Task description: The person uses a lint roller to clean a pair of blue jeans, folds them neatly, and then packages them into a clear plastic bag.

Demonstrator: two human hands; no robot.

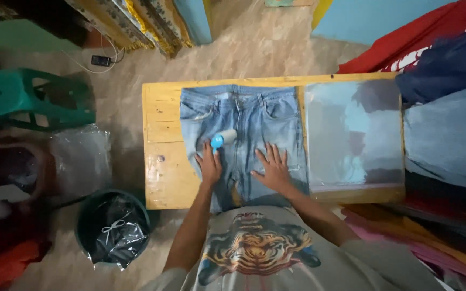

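A pair of light blue jeans (254,116) lies flat on a wooden table (160,116), waistband at the far side. My left hand (209,164) grips the blue handle of a lint roller (223,139), whose white head rests on the jeans' left leg. My right hand (273,170) lies flat with fingers spread on the right leg, pressing the denim down.
A clear plastic bag (354,134) lies on the table's right half. Folded denim and red cloth (449,97) pile up at the right. On the floor to the left stand a green plastic stool (28,97) and a dark bucket (113,226) with a black bag.
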